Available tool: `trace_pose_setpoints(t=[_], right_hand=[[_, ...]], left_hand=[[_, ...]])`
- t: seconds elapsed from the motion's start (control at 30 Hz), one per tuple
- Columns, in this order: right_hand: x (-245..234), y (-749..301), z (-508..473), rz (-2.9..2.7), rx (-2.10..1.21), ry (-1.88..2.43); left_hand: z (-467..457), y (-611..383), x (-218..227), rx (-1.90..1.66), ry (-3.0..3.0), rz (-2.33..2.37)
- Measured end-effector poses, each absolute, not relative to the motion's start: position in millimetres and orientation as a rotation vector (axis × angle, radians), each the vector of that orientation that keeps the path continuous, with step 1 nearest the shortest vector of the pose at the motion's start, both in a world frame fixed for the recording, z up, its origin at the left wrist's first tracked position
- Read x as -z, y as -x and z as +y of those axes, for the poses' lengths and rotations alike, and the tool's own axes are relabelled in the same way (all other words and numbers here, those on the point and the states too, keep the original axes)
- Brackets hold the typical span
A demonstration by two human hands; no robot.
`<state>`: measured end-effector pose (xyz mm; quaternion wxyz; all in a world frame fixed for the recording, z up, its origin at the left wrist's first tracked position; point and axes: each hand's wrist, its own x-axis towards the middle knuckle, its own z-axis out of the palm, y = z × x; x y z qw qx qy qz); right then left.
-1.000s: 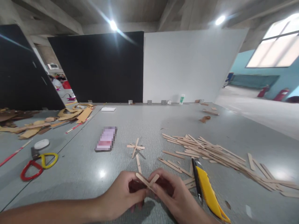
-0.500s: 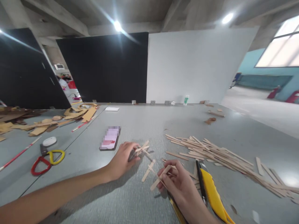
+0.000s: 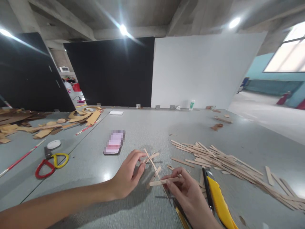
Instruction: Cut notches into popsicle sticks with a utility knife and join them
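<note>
My left hand (image 3: 128, 173) has its thumb and fingertips curled at the end of a flat wooden craft stick (image 3: 154, 156). A narrow stick (image 3: 153, 165), seen nearly edge-on, crosses that one and slants down toward my right hand (image 3: 187, 190). Between thumb and fingers, my right hand pinches another craft stick (image 3: 156, 183), which also crosses the narrow stick. Whether the sticks are joined where they cross, I cannot tell. Beneath them a further stick (image 3: 157, 172) shows partly. Just right of my right hand lies a yellow-and-black cutter (image 3: 218, 198).
A long pile of craft sticks (image 3: 219, 159) spreads over the right of the grey table (image 3: 143, 127). Toward the left lie a phone (image 3: 114, 143), red-and-yellow scissors (image 3: 51, 163), a white mouse-shaped object (image 3: 54, 144) and cardboard scraps (image 3: 78, 117). Upright panels (image 3: 190, 70) border the back.
The crossed sticks at my left hand and the stick in my right hand have come together, now crossing the same narrow stick. The right-hand stick has swung toward level. The view has shifted slightly.
</note>
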<state>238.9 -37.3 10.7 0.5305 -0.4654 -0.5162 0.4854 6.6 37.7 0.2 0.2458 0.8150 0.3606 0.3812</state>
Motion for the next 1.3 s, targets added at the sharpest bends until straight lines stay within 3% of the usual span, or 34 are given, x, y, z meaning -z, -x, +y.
trace_pose_setpoints(t=[0.3, 0.67, 0.8, 1.03, 1.3], right_hand=[[-8.6, -239.3, -41.8, -1.416, -1.139, 1.071], [-1.9, -239.4, -53.5, -1.627, -0.725, 1.216], [-13.0, -249.0, -47.6, -1.566, -0.421, 1.376], [-79.8, -333.7, 11.3, -1.843, -0.095, 1.898], [-58.9, -363.7, 28.7, -2.219, 0.021, 2.217]], left_hand=[[5.4, -22.2, -14.6, -0.794, -1.759, 0.701], [2.5, -22.9, -4.5, -0.717, -1.625, 0.705], [7.2, -23.5, -1.4, -0.765, -1.498, 0.693], [12.6, -20.1, 2.3, -0.744, -1.377, 0.647], [16.7, -17.3, 7.3, -0.732, -1.241, 0.535]])
